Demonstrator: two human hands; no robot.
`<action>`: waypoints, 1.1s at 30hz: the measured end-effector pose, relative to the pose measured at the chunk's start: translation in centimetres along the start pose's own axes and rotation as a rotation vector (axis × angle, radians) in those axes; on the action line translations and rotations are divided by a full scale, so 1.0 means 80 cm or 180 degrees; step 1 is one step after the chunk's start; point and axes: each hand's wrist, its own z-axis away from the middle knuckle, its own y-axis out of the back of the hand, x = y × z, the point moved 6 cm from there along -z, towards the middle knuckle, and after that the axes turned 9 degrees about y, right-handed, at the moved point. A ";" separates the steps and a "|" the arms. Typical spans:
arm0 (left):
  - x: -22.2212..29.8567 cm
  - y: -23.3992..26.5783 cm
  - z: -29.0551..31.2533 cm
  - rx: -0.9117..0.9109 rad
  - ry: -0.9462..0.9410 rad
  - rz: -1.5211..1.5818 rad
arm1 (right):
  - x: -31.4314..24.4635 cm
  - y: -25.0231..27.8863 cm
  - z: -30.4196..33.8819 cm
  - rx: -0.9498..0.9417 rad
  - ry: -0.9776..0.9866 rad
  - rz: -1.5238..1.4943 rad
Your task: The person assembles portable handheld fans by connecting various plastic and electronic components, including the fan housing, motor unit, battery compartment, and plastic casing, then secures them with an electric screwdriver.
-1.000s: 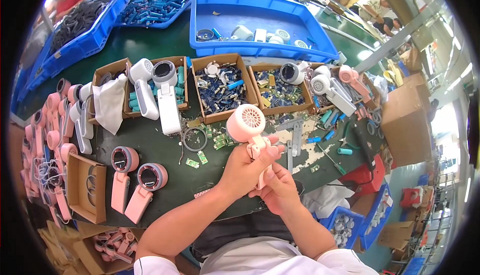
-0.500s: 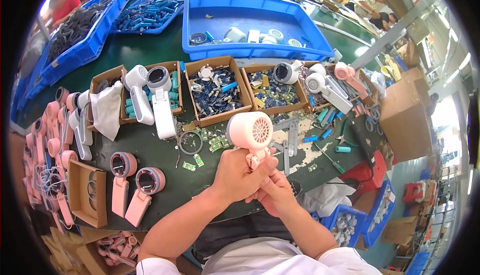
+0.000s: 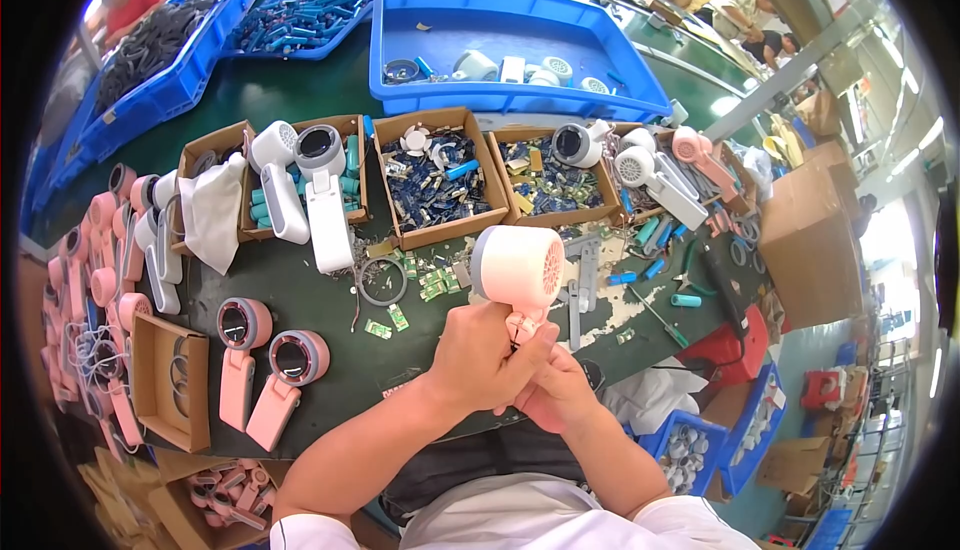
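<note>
A pink handheld fan [image 3: 515, 268] is held upright above the bench, its round grille turned to the right. My left hand [image 3: 478, 352] wraps round its handle just under the head. Close against it, my right hand [image 3: 553, 388] grips the lower handle, which the fingers mostly hide. To the left lie two pink fans with dark round faces, one [image 3: 240, 355] beside the other [image 3: 290, 380]. A grey ring [image 3: 381, 281] and small green circuit boards [image 3: 437, 284] lie just beyond my left hand.
Cardboard boxes hold circuit boards [image 3: 440, 185] and teal battery cells [image 3: 352, 165]. White fans [image 3: 328, 220] lean on them. Behind stands a large blue tray [image 3: 520, 105]. Pink fans crowd the left [image 3: 100, 280]. Pliers [image 3: 685, 275], a screwdriver [image 3: 660, 318] and a red holder [image 3: 730, 345] are at right.
The held fan has turned so its grille faces further right, and it has shifted slightly right with both hands. The fans on the bench lie as before.
</note>
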 end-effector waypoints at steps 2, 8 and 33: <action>0.001 0.001 0.001 0.0047 -0.0004 -0.0068 | 0.002 0.003 0.000 -0.0147 0.0010 -0.0003; 0.007 0.002 0.002 0.0202 -0.0151 -0.0139 | 0.000 0.000 0.000 -0.0057 0.0036 -0.0006; -0.030 0.012 -0.006 0.0483 0.0907 0.1559 | -0.077 -0.005 0.050 0.0565 0.1160 0.2370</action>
